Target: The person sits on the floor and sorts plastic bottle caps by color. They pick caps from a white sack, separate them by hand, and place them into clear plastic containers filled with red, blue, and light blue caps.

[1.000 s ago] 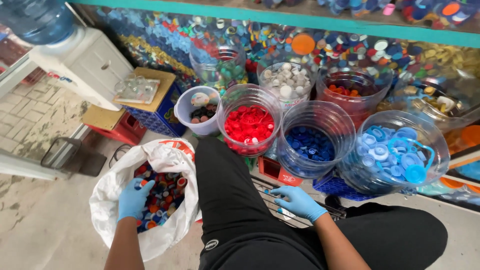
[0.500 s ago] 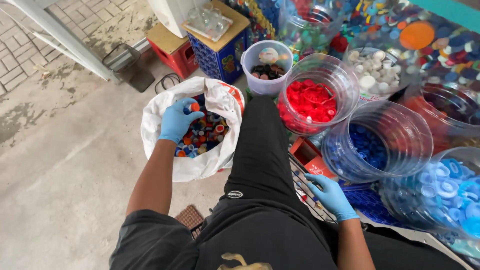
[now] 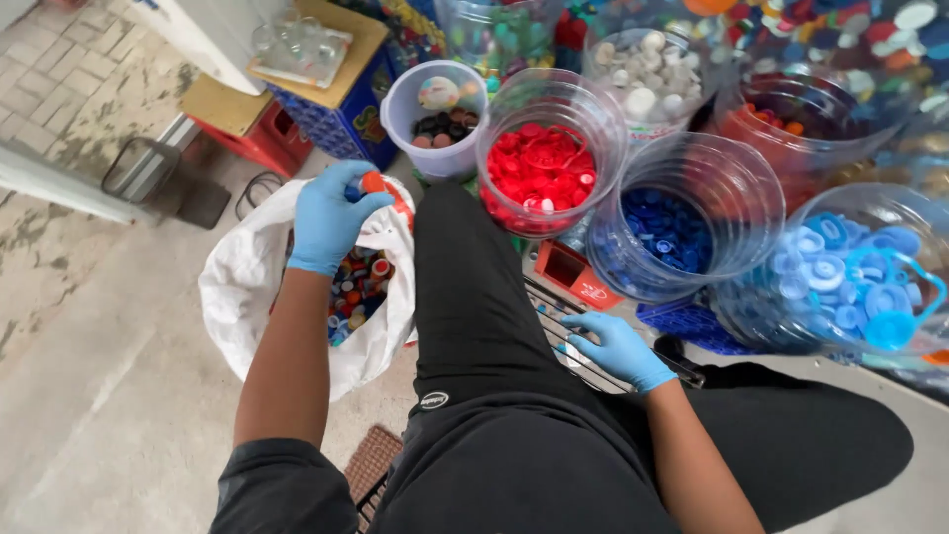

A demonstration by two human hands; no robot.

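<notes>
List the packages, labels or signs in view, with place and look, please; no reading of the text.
Blue printed box: upper left, under a tan board, yellow and red marks.
Red box: left of it, tan lid.
Small red box: below the blue-cap jar, white mark.
White sack: under the left hand, holds mixed caps.

Glossy clear plastic jars [image 3: 682, 213], matt white plastic sack [image 3: 242, 297], rough concrete floor [image 3: 99, 396]

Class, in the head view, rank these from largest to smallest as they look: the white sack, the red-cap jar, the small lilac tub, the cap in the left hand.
1. White sack
2. Red-cap jar
3. Lilac tub, though it sits farther back
4. Orange cap in the left hand
</notes>
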